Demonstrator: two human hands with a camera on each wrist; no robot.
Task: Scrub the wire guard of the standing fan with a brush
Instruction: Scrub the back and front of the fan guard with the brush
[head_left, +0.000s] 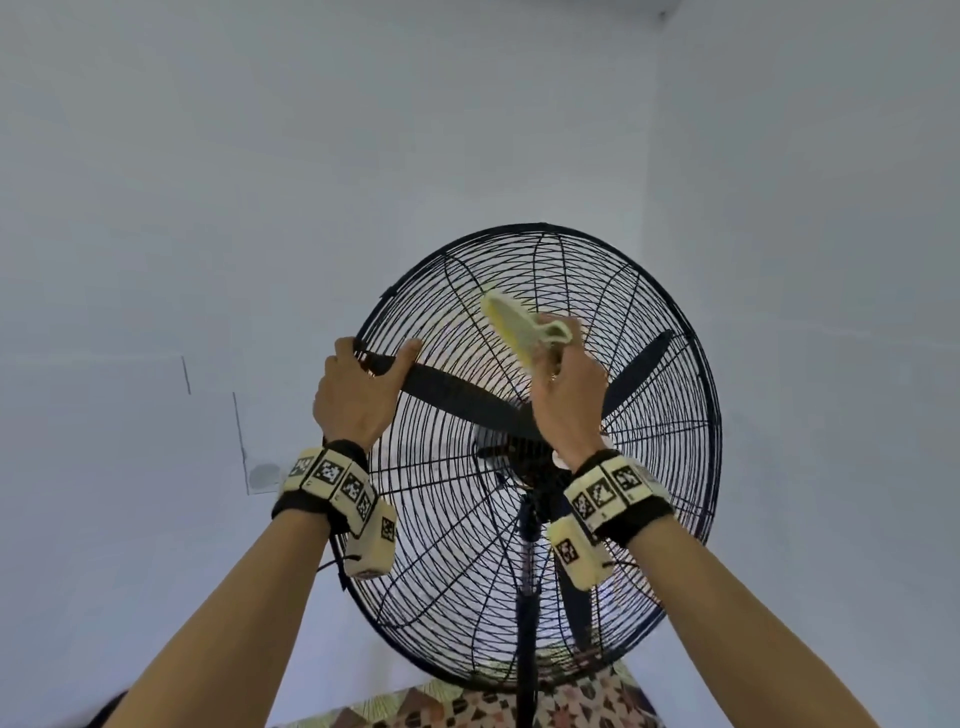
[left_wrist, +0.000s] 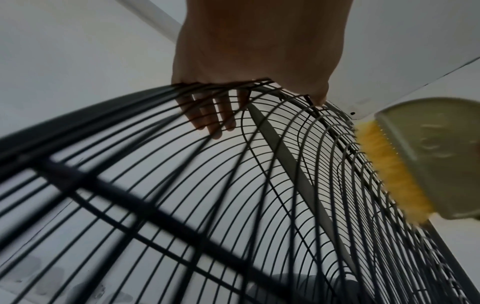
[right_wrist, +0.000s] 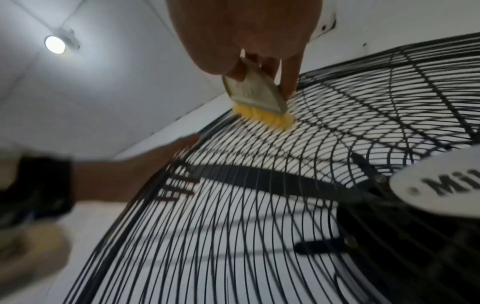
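Note:
A black round wire guard of a standing fan fills the head view, with dark blades behind its wires. My left hand grips the guard's left rim, fingers hooked over the edge and seen through the wires. My right hand holds a pale scrub brush by its handle. Its yellow bristles press on the upper part of the wire guard. In the left wrist view the brush lies against the guard's right side.
The fan's black pole runs down to a patterned floor. White walls surround the fan. A ceiling lamp shines at upper left. The hub badge sits at the guard's centre.

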